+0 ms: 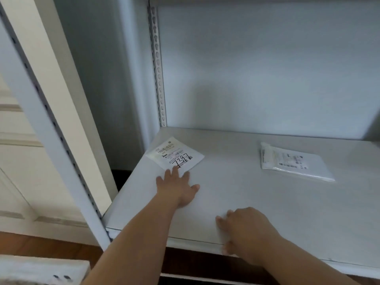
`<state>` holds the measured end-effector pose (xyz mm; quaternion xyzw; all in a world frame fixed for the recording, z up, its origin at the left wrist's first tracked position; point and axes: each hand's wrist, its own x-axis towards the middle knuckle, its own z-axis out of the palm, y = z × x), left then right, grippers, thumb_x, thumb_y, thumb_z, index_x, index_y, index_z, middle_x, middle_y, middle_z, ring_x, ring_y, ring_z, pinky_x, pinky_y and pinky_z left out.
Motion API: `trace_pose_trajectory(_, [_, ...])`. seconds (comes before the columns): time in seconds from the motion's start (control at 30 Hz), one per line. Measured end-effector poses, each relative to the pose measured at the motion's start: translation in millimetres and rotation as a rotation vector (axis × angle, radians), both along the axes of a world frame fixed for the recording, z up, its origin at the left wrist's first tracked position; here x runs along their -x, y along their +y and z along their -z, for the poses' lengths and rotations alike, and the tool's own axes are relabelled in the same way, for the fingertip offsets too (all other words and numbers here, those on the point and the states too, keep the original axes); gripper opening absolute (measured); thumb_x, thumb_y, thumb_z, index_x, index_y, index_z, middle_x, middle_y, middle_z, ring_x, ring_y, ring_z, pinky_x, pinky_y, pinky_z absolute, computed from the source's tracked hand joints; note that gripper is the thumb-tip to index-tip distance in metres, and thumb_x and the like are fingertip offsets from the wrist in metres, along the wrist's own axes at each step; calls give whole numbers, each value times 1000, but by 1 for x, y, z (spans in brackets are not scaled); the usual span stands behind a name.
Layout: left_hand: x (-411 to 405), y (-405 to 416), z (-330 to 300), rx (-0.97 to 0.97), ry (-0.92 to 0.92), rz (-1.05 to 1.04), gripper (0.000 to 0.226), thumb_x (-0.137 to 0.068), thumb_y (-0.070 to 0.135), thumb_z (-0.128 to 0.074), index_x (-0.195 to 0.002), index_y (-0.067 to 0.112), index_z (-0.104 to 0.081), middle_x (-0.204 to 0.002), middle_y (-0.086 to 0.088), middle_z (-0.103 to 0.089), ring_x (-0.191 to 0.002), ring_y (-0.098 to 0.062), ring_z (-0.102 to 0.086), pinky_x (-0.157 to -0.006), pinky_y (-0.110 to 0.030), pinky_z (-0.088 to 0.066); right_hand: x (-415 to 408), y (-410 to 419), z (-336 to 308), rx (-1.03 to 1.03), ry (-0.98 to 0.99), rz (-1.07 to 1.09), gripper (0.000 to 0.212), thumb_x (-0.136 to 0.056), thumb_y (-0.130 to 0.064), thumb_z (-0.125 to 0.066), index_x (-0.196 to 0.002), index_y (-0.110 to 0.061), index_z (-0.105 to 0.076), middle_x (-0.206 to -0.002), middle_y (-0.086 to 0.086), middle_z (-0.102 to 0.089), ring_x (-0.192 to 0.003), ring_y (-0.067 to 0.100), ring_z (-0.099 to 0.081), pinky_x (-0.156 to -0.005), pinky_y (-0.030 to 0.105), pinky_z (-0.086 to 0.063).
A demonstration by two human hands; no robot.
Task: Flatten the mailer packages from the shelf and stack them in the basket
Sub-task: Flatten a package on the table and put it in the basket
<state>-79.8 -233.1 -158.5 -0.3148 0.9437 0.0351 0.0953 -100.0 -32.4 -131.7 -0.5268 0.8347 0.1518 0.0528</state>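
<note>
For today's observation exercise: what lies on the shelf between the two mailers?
Nothing: the head view shows bare shelf between the handwritten mailer and the barcoded mailer.

Soft, even, cool-toned light fills the scene, moderately bright and without glare. A faint broad shadow lies on the back panel [267, 79] above the shelf [257, 202]. The whole picture is slightly soft; the near upright [51, 128] is blurred and leans from wide-angle distortion. The bottom-left corner is blurred beyond recognition.
</note>
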Motion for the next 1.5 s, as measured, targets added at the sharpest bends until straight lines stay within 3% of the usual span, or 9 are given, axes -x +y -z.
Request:
trace_pose_trajectory(0.43, [-78, 76, -24, 85, -36, 275, 47, -102, 41, -25, -133, 13, -46, -135, -5, -43, -119, -27, -48, -95, -41, -43, -11, 16, -4, 21, -30, 53, 64, -93, -53, -48, -144, -18, -34, -138, 9, -45, -120, 28, -50, -93, 37, -41])
trace_pose_trajectory(0.6, [-146, 134, -26, 141, 20, 439, 50, -101, 45, -25, -143, 19, -34, -151, -3, -31, -130, -24, -43, -107, -42, -33, -35, 59, -12, 636, -1008, 515, 49, -83, -56, -62, -118, -21, -67, -122, -2, -64, -113, 17, -57, -95, 29, -42])
trace_pose_trajectory(0.73, [-198, 188, -32, 64, 38, 556, 55, -103, 41, -24, -151, 15, -19, -161, -3, -7, -139, -25, -29, -115, -40, -21, -61, 92, -13, 990, -1320, 882, 31, -87, -45, -64, -93, -14, -65, -91, 1, -69, -82, 13, -62, -81, 31, -49])
trace_pose_trajectory(0.9, [-253, 230, -13, -197, 101, 398, 44, -98, 47, -35, -118, 20, -64, -147, 13, -38, -125, -10, -46, -107, -28, -36, -100, 136, 30, 904, -1125, 955, 53, -86, -14, -70, -134, -17, -48, -102, 6, -68, -85, 20, -69, -74, 36, -57])
trace_pose_trajectory(1.03, [-272, 240, 13, -311, 311, 43, 23, -94, 45, -48, -99, 27, -62, -113, 17, -52, -93, 1, -53, -87, -18, -45, -137, 174, 71, 755, -966, 884, 68, -87, -17, -70, -144, -26, -34, -97, 4, -67, -82, 15, -67, -65, 26, -54])
trace_pose_trajectory(1.2, [-273, 250, 51, -422, 141, -69, 58, -94, 39, -52, -147, 27, -31, -155, 8, -22, -135, -11, -37, -110, -29, -35, -161, 196, 90, 349, -375, 515, 51, -88, -49, -59, -133, -27, -46, -121, -4, -51, -111, 14, -51, -86, 28, -49])
trace_pose_trajectory(1.33, [-266, 252, 62, -297, 36, 69, 64, -98, 48, -37, -153, 33, -6, -159, 9, 10, -148, -18, 2, -119, -37, -7, -163, 201, 106, 364, -260, 249, 66, -79, -53, -66, -137, -25, -51, -137, 1, -49, -127, 21, -48, -101, 34, -43])
trace_pose_trajectory(1.4, [-263, 253, 69, -236, -14, 162, 62, -100, 48, -25, -152, 33, 5, -151, 10, 26, -146, -20, 18, -119, -40, 5, -170, 197, 114, 331, -227, 100, 62, -86, -62, -48, -131, -21, -58, -141, 1, -51, -133, 19, -42, -108, 36, -33])
trace_pose_trajectory(1.5, [-265, 250, 89, -205, -96, 200, 64, -99, 51, -15, -147, 26, 21, -147, 4, 37, -142, -20, 28, -118, -41, 14, -176, 188, 128, 168, -295, 59, 93, -86, -79, -20, -145, -9, -35, -157, 10, -24, -143, 16, -13, -108, 43, -13])
